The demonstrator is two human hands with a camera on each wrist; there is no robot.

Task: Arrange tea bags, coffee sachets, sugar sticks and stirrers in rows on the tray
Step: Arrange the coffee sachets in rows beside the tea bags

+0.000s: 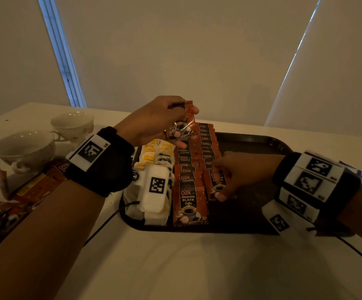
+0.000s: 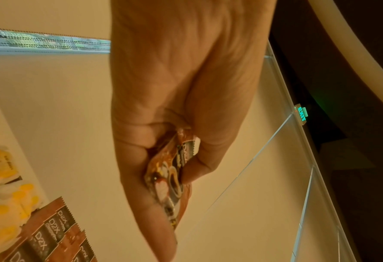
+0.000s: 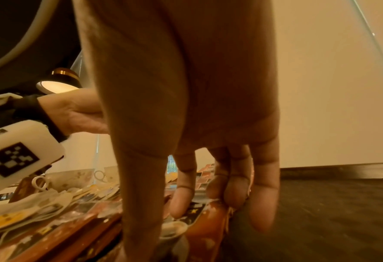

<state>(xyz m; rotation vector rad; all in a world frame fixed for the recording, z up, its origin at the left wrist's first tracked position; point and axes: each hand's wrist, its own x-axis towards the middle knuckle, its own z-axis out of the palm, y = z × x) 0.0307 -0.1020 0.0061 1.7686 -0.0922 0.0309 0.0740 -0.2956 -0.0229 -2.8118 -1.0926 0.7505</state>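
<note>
The left hand (image 1: 154, 120) has its grip clenched round a coffee sachet (image 1: 183, 123) above the tray (image 1: 262, 140); the right hand (image 1: 238, 173), fingers straight, presses another sachet (image 1: 217, 185) flat on the tray, beside the sachet rows (image 1: 189, 191).

Your right hand (image 3: 186, 124) fills the middle of the frame, fingers (image 3: 264, 203) pointing down, their tips resting on an orange-brown coffee sachet (image 3: 208, 223) at lower centre. The dark tray (image 3: 331, 212) spreads across the lower right. At lower left lie overlapping tea bags (image 3: 28, 212) with yellow labels. Your left hand (image 3: 78, 115) enters from the left edge, a white marker block (image 3: 17, 154) below its wrist. Behind, at mid left, stand pale cups (image 3: 73, 177).
</note>
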